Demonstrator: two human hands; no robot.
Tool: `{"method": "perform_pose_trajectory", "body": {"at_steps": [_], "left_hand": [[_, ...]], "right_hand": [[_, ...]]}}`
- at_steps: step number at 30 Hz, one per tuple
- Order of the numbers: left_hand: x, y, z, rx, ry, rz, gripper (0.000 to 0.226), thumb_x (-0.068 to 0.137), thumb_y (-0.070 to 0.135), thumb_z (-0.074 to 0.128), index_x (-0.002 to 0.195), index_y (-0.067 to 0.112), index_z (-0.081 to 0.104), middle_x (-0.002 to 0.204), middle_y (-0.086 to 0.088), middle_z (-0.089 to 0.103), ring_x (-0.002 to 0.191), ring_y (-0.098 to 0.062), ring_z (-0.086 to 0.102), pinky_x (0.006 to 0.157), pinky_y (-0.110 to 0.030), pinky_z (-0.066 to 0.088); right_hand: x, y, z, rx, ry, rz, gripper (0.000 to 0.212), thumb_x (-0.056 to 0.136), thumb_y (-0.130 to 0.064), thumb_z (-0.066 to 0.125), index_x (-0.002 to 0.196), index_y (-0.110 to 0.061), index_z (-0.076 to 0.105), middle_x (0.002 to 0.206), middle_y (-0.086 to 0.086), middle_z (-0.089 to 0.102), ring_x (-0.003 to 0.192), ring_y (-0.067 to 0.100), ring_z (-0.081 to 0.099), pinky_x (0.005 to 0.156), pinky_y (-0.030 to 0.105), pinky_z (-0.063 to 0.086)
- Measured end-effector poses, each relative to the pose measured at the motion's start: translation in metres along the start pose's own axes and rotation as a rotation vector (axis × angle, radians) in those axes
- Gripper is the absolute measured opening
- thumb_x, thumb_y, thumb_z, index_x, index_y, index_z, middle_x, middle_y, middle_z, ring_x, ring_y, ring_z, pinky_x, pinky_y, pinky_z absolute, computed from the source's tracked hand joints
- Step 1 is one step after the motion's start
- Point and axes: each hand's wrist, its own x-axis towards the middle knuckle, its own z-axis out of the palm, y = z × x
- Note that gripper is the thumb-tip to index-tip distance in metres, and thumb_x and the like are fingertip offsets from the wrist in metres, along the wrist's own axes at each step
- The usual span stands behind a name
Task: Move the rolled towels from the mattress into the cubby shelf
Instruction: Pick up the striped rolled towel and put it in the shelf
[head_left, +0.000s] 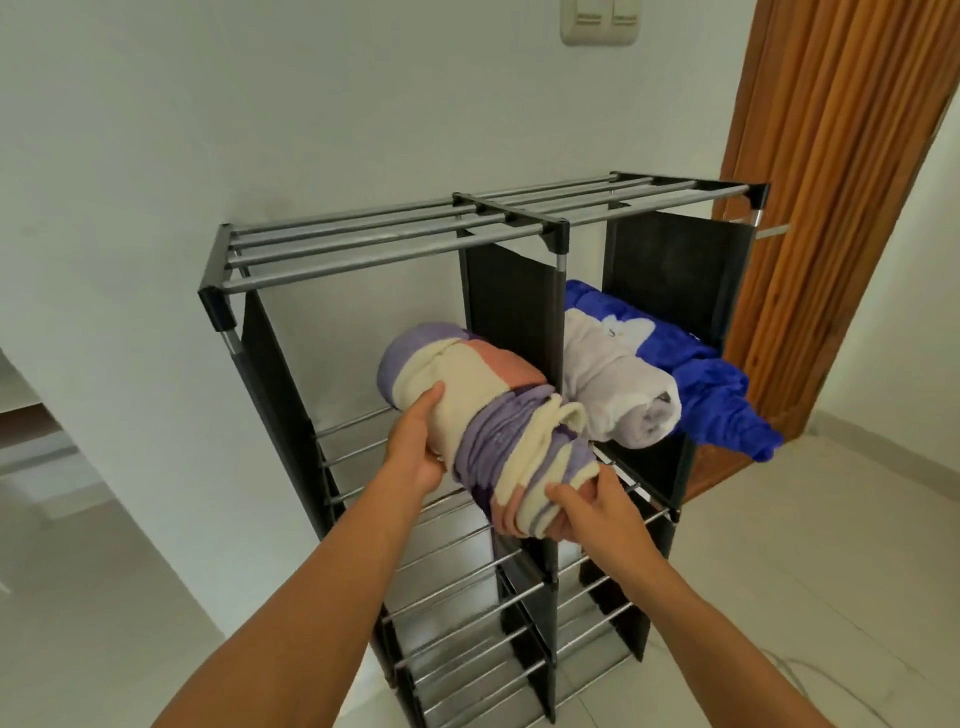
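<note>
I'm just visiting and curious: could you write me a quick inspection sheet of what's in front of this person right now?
Surface: black cubby shelf with metal rod tiers, against a white wall.
Job's things: striped rolled towel entering the upper left cubby; grey-white rolled towel and blue towel in the upper right cubby, the blue one hanging over the front.
Clutter: nothing seen.
Hands: left hand and right hand both grip the striped towel.
Cables: thin cord on floor, faint.
Surroundings: wooden door, wall switch, tiled floor.
</note>
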Motion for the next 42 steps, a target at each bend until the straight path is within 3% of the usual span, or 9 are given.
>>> {"method": "perform_pose_trajectory", "body": {"at_steps": [6, 11, 14, 19, 30, 33, 36, 39, 42], "left_hand": [[0.052, 0.013, -0.004, 0.108, 0.032, -0.002, 0.102, 0.048, 0.042, 0.086, 0.138, 0.020, 0.046, 0.131, -0.012, 0.059, 0.110, -0.035, 0.062, 0.075, -0.048, 0.059], [0.072, 0.013, -0.015, 0.108, 0.051, -0.027, 0.083, 0.064, 0.032, 0.082, 0.137, 0.016, 0.047, 0.131, -0.014, 0.058, 0.107, -0.034, 0.060, 0.066, -0.042, 0.059], [0.081, 0.021, -0.005, 0.092, 0.087, 0.027, 0.095, 0.058, 0.033, 0.084, 0.141, 0.016, 0.040, 0.134, -0.016, 0.055, 0.109, -0.038, 0.060, 0.079, -0.051, 0.057], [0.087, 0.011, -0.001, 0.189, 0.124, 0.105, 0.083, 0.079, 0.019, 0.074, 0.148, 0.015, 0.028, 0.142, -0.013, 0.047, 0.123, -0.037, 0.052, 0.097, -0.048, 0.049], [0.046, -0.017, 0.003, 1.061, 0.206, 0.538, 0.062, 0.097, 0.032, 0.045, 0.148, 0.003, 0.024, 0.152, -0.024, 0.027, 0.139, -0.039, 0.030, 0.114, -0.047, 0.029], [0.011, -0.037, 0.019, 1.115, -0.007, 0.896, 0.054, 0.092, 0.035, 0.051, 0.138, 0.009, 0.041, 0.144, -0.019, 0.042, 0.132, -0.033, 0.042, 0.109, -0.050, 0.038], [-0.025, -0.072, 0.041, 1.011, -0.327, 1.213, 0.042, 0.089, 0.029, 0.054, 0.125, 0.007, 0.049, 0.117, -0.012, 0.061, 0.110, -0.018, 0.056, 0.096, -0.025, 0.047], [-0.052, -0.121, 0.072, 1.047, -0.712, 0.937, 0.050, 0.091, 0.033, 0.052, 0.134, 0.011, 0.040, 0.105, 0.003, 0.057, 0.090, -0.012, 0.060, 0.077, -0.021, 0.050], [-0.062, -0.198, 0.110, 1.509, -1.089, 0.524, 0.059, 0.091, 0.038, 0.053, 0.143, 0.017, 0.032, 0.124, -0.007, 0.060, 0.109, -0.028, 0.060, 0.091, -0.039, 0.050]], "right_hand": [[0.038, 0.002, 0.030, 0.085, 0.018, 0.063, 0.062, 0.086, -0.026, 0.067, 0.140, -0.019, 0.037, 0.119, -0.003, 0.060, 0.108, 0.015, 0.060, 0.092, 0.032, 0.052], [0.053, 0.004, 0.041, 0.214, 0.022, 0.140, 0.053, 0.086, -0.021, 0.066, 0.134, -0.023, 0.041, 0.114, -0.006, 0.060, 0.102, 0.011, 0.061, 0.071, 0.020, 0.054], [0.065, -0.004, 0.044, 0.216, 0.050, 0.081, 0.053, 0.087, -0.021, 0.065, 0.136, -0.022, 0.045, 0.116, -0.007, 0.062, 0.107, 0.012, 0.062, 0.088, 0.030, 0.053], [0.070, 0.001, 0.045, 0.176, 0.072, 0.066, 0.051, 0.089, -0.020, 0.062, 0.136, -0.026, 0.042, 0.117, -0.005, 0.062, 0.103, 0.009, 0.060, 0.079, 0.023, 0.050], [0.051, 0.026, 0.038, -0.134, 0.180, 0.079, 0.054, 0.087, -0.050, 0.058, 0.132, -0.025, 0.042, 0.115, -0.003, 0.058, 0.098, 0.015, 0.060, 0.079, 0.024, 0.047], [0.036, 0.036, 0.025, -0.083, 0.189, 0.190, 0.056, 0.083, -0.061, 0.056, 0.123, -0.022, 0.051, 0.107, -0.001, 0.067, 0.088, 0.016, 0.069, 0.081, 0.036, 0.058], [0.007, 0.059, -0.002, 0.027, 0.329, 0.317, 0.042, 0.088, -0.049, 0.057, 0.116, -0.017, 0.057, 0.102, 0.005, 0.068, 0.079, 0.016, 0.068, 0.075, 0.034, 0.059], [-0.040, 0.091, -0.051, 0.324, 0.625, 0.497, 0.032, 0.090, -0.035, 0.062, 0.111, -0.011, 0.057, 0.096, 0.008, 0.066, 0.076, 0.019, 0.063, 0.066, 0.028, 0.054], [-0.112, 0.116, -0.112, 0.427, 0.928, 0.570, 0.030, 0.090, -0.026, 0.063, 0.112, -0.007, 0.056, 0.094, 0.008, 0.063, 0.072, 0.019, 0.060, 0.063, 0.027, 0.050]]}}
